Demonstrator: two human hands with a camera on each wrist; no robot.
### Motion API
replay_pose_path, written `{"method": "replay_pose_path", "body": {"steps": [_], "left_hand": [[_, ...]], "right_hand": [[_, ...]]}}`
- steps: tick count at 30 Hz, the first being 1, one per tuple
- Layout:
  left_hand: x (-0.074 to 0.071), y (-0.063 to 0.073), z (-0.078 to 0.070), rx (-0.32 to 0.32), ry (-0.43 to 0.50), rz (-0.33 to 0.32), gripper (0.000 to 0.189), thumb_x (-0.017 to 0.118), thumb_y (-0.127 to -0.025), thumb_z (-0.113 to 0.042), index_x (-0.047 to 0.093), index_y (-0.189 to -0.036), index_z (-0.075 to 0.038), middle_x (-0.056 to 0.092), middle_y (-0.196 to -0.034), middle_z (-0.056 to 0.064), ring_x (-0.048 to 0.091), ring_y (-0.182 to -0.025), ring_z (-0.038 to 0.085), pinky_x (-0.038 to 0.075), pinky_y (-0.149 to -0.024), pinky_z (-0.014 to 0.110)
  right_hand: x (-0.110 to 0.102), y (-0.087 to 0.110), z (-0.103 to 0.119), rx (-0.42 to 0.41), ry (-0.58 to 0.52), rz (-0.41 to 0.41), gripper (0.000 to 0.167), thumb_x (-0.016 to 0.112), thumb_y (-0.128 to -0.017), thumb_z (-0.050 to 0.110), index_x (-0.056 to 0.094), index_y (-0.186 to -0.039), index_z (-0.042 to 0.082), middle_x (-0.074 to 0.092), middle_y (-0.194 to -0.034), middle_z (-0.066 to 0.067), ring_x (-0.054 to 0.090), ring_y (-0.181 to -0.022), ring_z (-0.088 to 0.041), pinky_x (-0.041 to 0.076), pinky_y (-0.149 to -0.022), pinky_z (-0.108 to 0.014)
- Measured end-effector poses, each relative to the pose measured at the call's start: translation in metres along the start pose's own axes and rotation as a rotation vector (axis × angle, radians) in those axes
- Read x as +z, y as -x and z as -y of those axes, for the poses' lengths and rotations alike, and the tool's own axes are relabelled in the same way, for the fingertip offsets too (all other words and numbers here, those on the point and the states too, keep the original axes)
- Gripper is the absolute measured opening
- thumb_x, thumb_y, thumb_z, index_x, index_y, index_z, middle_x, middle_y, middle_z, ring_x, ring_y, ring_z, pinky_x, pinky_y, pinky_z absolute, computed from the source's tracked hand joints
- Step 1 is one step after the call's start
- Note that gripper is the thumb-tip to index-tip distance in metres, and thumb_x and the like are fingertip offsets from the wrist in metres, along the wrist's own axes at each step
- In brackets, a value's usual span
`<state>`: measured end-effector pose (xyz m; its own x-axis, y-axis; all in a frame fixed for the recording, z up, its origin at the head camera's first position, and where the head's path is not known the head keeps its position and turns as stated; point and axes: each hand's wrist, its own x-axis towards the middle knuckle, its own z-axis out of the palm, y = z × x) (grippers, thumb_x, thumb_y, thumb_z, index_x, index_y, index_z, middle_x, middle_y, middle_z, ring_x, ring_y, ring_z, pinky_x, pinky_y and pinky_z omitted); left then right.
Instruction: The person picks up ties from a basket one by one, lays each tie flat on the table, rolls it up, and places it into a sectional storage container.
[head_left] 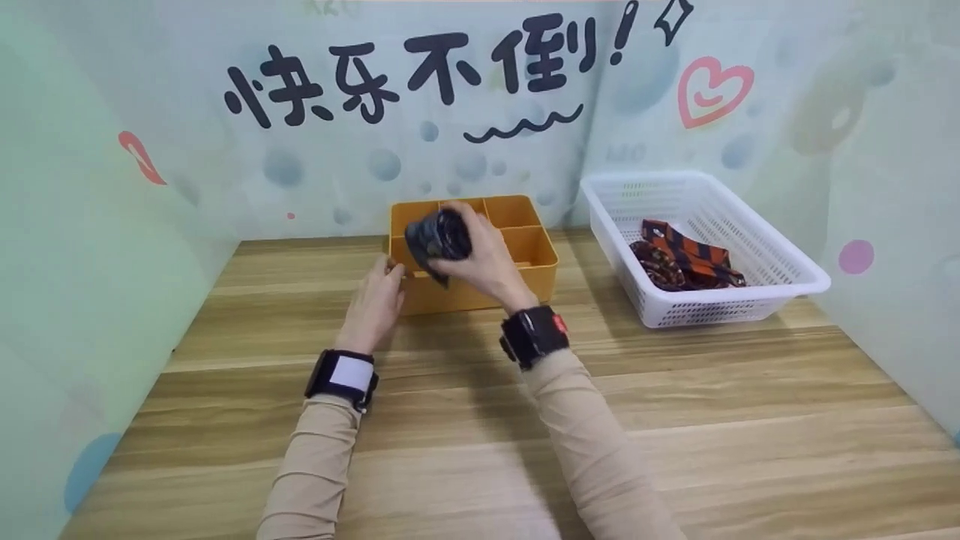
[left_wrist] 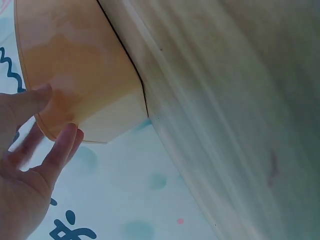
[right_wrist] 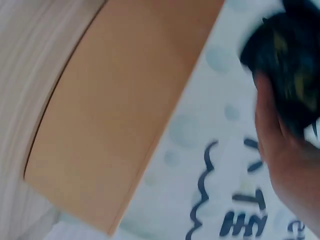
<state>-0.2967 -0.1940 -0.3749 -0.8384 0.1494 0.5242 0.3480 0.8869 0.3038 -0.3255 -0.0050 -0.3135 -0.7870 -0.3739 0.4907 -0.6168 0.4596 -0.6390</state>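
Note:
My right hand [head_left: 484, 259] holds a rolled dark necktie [head_left: 439, 236] over the front of a yellow compartment box [head_left: 480, 296]. A pointed end of the necktie hangs below the roll. In the right wrist view the necktie [right_wrist: 285, 65] is blurred and shows olive-yellow patches. My left hand [head_left: 375, 300] grips the box's front left corner at the rim. Seen from the left wrist, the thumb and fingertips [left_wrist: 65, 137] lie around that corner of the box [left_wrist: 80, 65]. The necktie and right hand hide part of the compartments.
To the right of the box stands a white slotted basket [head_left: 720, 311]. In it lie an orange-and-navy striped necktie [head_left: 694, 255] and a dark patterned rolled cloth [head_left: 656, 266]. Printed walls enclose the wooden table [head_left: 420, 450] at the back and sides.

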Motion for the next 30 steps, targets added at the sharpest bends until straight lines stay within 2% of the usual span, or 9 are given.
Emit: {"method": "replay_pose_path", "body": {"steps": [2, 4, 6, 9, 14, 18, 23, 27, 30], "left_hand": [[-0.001, -0.001, 0.0, -0.039, 0.026, 0.002, 0.02, 0.06, -0.086, 0.004, 0.058, -0.106, 0.007, 0.052, -0.113, 0.022, 0.058, -0.103, 0.039, 0.05, -0.089, 0.046], [-0.002, -0.001, 0.0, -0.067, 0.057, -0.005, 0.018, 0.059, -0.087, 0.003, 0.057, -0.104, 0.007, 0.05, -0.114, 0.022, 0.058, -0.105, 0.038, 0.05, -0.091, 0.044], [-0.002, -0.002, 0.0, -0.078, 0.076, -0.017, 0.015, 0.059, -0.088, 0.003, 0.057, -0.102, 0.008, 0.05, -0.113, 0.022, 0.057, -0.105, 0.037, 0.049, -0.093, 0.043], [-0.004, -0.003, 0.0, -0.076, 0.091, -0.036, 0.012, 0.059, -0.088, 0.002, 0.057, -0.098, 0.009, 0.05, -0.111, 0.023, 0.057, -0.102, 0.036, 0.05, -0.09, 0.042], [-0.009, -0.003, 0.001, -0.105, 0.111, -0.027, 0.018, 0.061, -0.088, -0.001, 0.052, -0.101, 0.008, 0.051, -0.106, 0.022, 0.057, -0.1, 0.036, 0.05, -0.088, 0.043], [-0.008, -0.007, -0.002, -0.129, 0.132, -0.034, 0.032, 0.063, -0.086, 0.0, 0.047, -0.112, 0.009, 0.052, -0.11, 0.025, 0.057, -0.106, 0.039, 0.049, -0.093, 0.045], [-0.006, -0.008, -0.002, -0.114, 0.13, -0.036, 0.037, 0.063, -0.086, 0.0, 0.046, -0.118, 0.008, 0.053, -0.114, 0.026, 0.057, -0.109, 0.04, 0.049, -0.095, 0.045], [-0.005, -0.005, -0.001, -0.091, 0.118, -0.033, 0.035, 0.062, -0.087, 0.0, 0.046, -0.117, 0.008, 0.052, -0.114, 0.026, 0.057, -0.11, 0.04, 0.049, -0.096, 0.045], [-0.006, -0.003, -0.001, -0.082, 0.111, -0.029, 0.035, 0.062, -0.088, -0.002, 0.047, -0.118, 0.008, 0.051, -0.115, 0.026, 0.056, -0.11, 0.04, 0.048, -0.097, 0.046]], "right_hand": [[0.013, -0.011, 0.002, 0.014, -0.001, -0.121, 0.072, 0.079, -0.075, 0.023, 0.042, -0.137, 0.016, 0.051, -0.132, -0.014, 0.05, -0.121, -0.027, 0.042, -0.105, -0.043], [0.026, -0.02, 0.003, 0.027, -0.007, -0.203, 0.071, 0.078, -0.076, 0.023, 0.042, -0.136, 0.016, 0.047, -0.133, -0.015, 0.049, -0.123, -0.028, 0.041, -0.107, -0.043], [0.037, -0.027, 0.001, 0.023, -0.011, -0.244, 0.071, 0.078, -0.076, 0.023, 0.041, -0.136, 0.015, 0.044, -0.134, -0.015, 0.047, -0.125, -0.029, 0.04, -0.108, -0.043], [0.05, -0.032, -0.004, 0.011, 0.025, -0.236, 0.069, 0.078, -0.077, 0.022, 0.042, -0.136, 0.016, 0.041, -0.135, -0.016, 0.046, -0.127, -0.032, 0.04, -0.108, -0.046], [0.065, -0.03, -0.015, 0.048, 0.205, -0.104, 0.067, 0.077, -0.078, 0.021, 0.045, -0.137, 0.021, 0.041, -0.137, -0.017, 0.048, -0.124, -0.036, 0.044, -0.103, -0.048], [0.063, -0.029, -0.017, 0.066, 0.321, 0.004, 0.066, 0.075, -0.08, 0.023, 0.047, -0.139, 0.027, 0.044, -0.137, -0.016, 0.051, -0.121, -0.037, 0.046, -0.1, -0.05], [0.057, -0.035, -0.01, 0.121, 0.439, 0.128, 0.065, 0.073, -0.081, 0.033, 0.045, -0.14, 0.033, 0.049, -0.137, -0.016, 0.052, -0.123, -0.035, 0.039, -0.103, -0.057], [0.056, -0.037, -0.01, 0.232, 0.431, 0.3, 0.06, 0.061, -0.089, 0.042, 0.039, -0.144, 0.034, 0.04, -0.148, -0.011, 0.035, -0.137, -0.031, 0.024, -0.11, -0.064], [0.057, -0.037, -0.012, 0.275, 0.428, 0.405, 0.047, 0.048, -0.096, 0.046, 0.044, -0.141, 0.032, 0.036, -0.151, -0.006, 0.023, -0.142, -0.028, 0.015, -0.112, -0.066]]}}
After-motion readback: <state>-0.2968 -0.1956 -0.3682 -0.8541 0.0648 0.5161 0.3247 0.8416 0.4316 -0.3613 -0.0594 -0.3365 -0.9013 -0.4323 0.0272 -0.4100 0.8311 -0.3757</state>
